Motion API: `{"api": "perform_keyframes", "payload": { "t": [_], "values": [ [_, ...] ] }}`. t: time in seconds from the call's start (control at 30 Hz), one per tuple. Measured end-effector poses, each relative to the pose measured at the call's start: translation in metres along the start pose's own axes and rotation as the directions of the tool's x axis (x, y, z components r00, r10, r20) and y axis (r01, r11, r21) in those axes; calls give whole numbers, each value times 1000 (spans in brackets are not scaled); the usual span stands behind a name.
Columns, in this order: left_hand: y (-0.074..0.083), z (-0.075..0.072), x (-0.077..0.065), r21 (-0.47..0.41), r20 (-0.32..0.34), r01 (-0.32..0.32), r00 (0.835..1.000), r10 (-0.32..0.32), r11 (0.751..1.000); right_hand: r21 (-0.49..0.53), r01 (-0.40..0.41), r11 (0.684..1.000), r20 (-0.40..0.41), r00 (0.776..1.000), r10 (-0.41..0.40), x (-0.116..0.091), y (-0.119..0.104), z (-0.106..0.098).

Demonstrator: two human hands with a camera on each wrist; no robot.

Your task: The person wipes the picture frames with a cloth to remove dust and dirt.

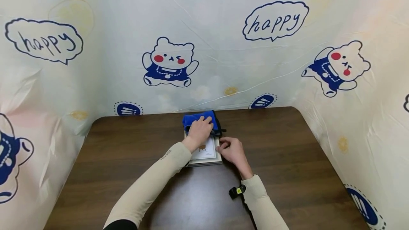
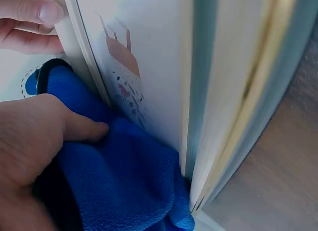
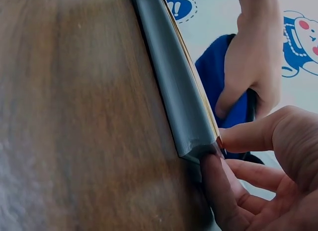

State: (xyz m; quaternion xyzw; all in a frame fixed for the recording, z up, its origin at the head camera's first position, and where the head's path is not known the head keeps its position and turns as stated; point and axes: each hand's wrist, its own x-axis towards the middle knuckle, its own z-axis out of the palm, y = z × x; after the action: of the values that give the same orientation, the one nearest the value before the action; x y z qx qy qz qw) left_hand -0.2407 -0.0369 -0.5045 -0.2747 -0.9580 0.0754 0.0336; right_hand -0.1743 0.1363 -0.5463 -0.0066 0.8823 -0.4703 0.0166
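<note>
A picture frame (image 1: 218,155) with a drawing of a long-legged, spotted brown animal lies on the table; its thick side (image 3: 174,82) shows grey-green and pale layers. Across its far part is a bunched blue cloth (image 1: 191,119) with black trim. My left hand (image 1: 200,130) grips this cloth against the picture, its thumb (image 2: 87,129) laid along the fabric. At the frame's right side, my right hand (image 1: 232,149) pinches the edge near a corner, thumb (image 3: 218,179) on the side and index finger on the upper edge. The cloth hides the picture's far end.
The brown wooden table (image 1: 274,144) surrounds the frame, with its far edge just behind the cloth. Beyond hangs a pale curtain (image 1: 220,63) printed with bears. A small black device (image 1: 237,191) is strapped at the right wrist.
</note>
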Motion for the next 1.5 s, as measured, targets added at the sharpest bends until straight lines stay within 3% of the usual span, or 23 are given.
{"api": "perform_keyframes", "payload": {
  "t": [0.4, 0.67, 0.8, 1.17, 1.5],
  "values": [
    [-7, -5, -3, -2, 44, -19, 999, 19, 1000, 36, -28, 999, 25, 999, 27, 0, -2, 0],
    [-19, -1, -10, -73, 33, -4, 999, 7, 997, 21, -47, 999, 21, 999, 46, 1, -4, 2],
    [-24, 0, -16, -80, 28, 4, 1000, -2, 997, 4, -41, 999, 15, 999, 41, 1, -3, 2],
    [-38, -4, -33, 19, -1, -15, 1000, 15, 1000, -15, -61, 998, 16, 998, 61, 0, -9, 0],
    [-62, -2, -51, -24, 4, 43, 999, -43, 999, -49, -76, 996, 8, 997, 77, -3, -11, 1]
  ]
}}
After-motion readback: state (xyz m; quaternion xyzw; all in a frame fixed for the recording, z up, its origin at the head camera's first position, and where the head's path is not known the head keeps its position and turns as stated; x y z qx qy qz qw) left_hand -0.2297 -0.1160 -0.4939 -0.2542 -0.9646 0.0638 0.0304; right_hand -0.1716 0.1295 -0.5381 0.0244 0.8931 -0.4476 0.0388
